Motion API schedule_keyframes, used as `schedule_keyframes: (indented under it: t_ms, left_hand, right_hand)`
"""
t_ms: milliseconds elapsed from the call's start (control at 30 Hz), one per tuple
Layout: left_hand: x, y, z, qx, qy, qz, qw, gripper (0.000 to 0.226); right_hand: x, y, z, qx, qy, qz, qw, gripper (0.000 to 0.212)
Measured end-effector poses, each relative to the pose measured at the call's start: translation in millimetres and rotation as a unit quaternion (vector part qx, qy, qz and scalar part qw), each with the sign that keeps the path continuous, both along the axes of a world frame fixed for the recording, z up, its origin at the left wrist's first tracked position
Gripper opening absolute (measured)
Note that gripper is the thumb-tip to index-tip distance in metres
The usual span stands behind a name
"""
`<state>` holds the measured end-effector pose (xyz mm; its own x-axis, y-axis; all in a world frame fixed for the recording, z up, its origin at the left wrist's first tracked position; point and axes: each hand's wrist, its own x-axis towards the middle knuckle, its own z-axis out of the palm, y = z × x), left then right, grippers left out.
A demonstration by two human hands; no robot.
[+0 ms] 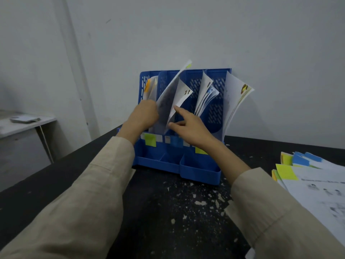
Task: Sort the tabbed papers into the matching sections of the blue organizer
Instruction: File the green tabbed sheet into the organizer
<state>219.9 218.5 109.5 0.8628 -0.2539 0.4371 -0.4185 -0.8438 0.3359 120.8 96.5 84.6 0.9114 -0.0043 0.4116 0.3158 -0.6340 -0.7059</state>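
Head cam is looking down at a blue organizer [199, 171] sitting on a dark, paint-flecked table [168, 212] against a pale wall, and honestly it's looking like the job is somewhere in the middle.

All four upright sections are already holding papers: a few with an orange tab at far left, some in the second slot, a fanned bunch with blue tabs [206, 98] in the third, and a curling stack [237, 101] at far right. Coloured sticky labels are running along the organizer's front, a green one [150, 140] and a blue one [177, 141] among them.

The left hand [146, 114] is curling around a tilted sheet [170, 94] with a yellow-green tab at its top corner, and the sheet is going into, or being shuffled in, the second section. I can't tell if it's fully seated. The right hand [188, 126] isn't holding anything; it's relaxed with the index finger pointing out and seemingly nudging the papers in that same slot apart.

What's left: a messy pile of tabbed papers [313, 184] is lying flat at the table's right edge, well apart from the organizer, with yellow, green and blue tabs poking out. So I'm guessing plenty of sorting is still waiting.
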Motion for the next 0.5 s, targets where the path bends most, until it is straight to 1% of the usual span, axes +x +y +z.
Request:
schedule_keyframes:
  t_ms: [100,200,267,367,433,500]
  left_hand:
    - [-4,2,-5,-0.005,0.030,-0.030,0.999,0.026]
    - [-5,3,-24,-0.034,0.093,-0.101,0.990,0.041]
    - [-5,1,-32,-0.035,0.116,-0.131,0.984,0.042]
    - [-1,-1,-30,-0.016,0.163,-0.134,0.977,0.039]
    - [4,1,-25,-0.020,0.192,-0.125,0.973,0.035]
    - [7,2,-22,-0.032,0.172,-0.114,0.978,0.029]
  right_hand:
    - [0,1,-1,0.001,-0.003,0.000,1.000,0.063]
    - [1,3,-1,0.004,0.001,-0.002,1.000,0.063]
    - [1,2,0,0.005,0.002,-0.003,1.000,0.064]
    - [1,2,1,0.010,-0.007,-0.002,1.000,0.063]
    - [1,1,0,0.008,-0.009,-0.001,1.000,0.063]
    - [3,1,-1,0.005,-0.007,0.000,1.000,0.064]
